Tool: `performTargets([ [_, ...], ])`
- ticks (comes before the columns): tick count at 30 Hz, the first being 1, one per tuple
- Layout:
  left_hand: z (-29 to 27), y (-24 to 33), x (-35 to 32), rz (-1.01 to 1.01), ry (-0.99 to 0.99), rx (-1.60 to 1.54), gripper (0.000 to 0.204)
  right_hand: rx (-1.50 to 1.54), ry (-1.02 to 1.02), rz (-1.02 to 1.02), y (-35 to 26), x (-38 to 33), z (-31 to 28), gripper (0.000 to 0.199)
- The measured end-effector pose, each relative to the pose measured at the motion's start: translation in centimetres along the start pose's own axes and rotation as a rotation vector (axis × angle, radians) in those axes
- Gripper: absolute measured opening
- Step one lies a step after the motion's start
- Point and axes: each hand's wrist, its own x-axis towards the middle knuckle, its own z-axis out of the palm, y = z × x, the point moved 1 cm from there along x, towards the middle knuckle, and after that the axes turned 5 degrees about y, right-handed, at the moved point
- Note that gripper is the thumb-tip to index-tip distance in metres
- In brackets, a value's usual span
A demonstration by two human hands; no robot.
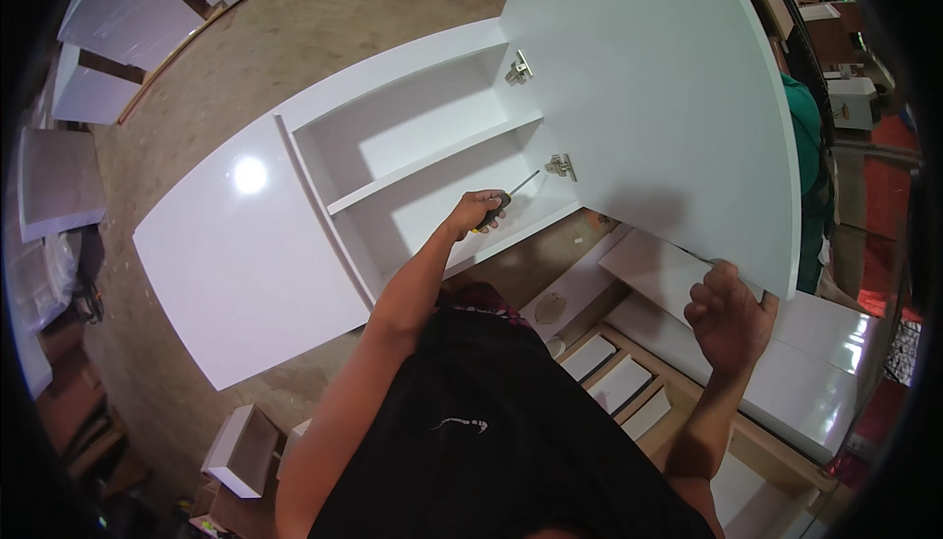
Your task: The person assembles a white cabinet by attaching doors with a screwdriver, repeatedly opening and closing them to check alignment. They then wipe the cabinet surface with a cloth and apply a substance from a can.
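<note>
A white cabinet (413,174) lies before me with its door (668,78) swung open to the right. My left hand (474,213) reaches into the compartment, closed round a screwdriver (501,207) with a dark and yellow handle. Its thin shaft points up and right toward the nearer metal hinge (561,167), and its tip looks a little short of it. A second hinge (519,68) joins the door farther up. At the door's near edge my right hand (729,318) grips the panel, fingers curled, thumb by the outer corner.
A closed white panel (246,254) covers the cabinet's left part. White drawer-like boxes (624,382) and glossy white panels (805,352) lie at the lower right. More white cabinets (138,19) stand at the upper left. Someone in green (804,136) is partly hidden behind the door.
</note>
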Motion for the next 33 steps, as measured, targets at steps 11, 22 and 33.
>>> performTargets([
  [11, 2.0, -0.2, 3.1, -0.050, 0.027, -0.048, 0.033, -0.009, -0.150, 0.044, -3.4, 1.5, -2.1, 0.048],
  [22, 1.0, -0.9, 4.6, -0.198, -0.095, -0.230, 0.034, -0.029, -0.100, 0.031, -4.1, 1.7, -2.6, 0.047],
  [33, 0.4, -1.4, 5.3, 0.152, 0.003, 0.089, 0.033, 0.008, -0.138, 0.101, -3.5, 1.7, -2.6, 0.036],
])
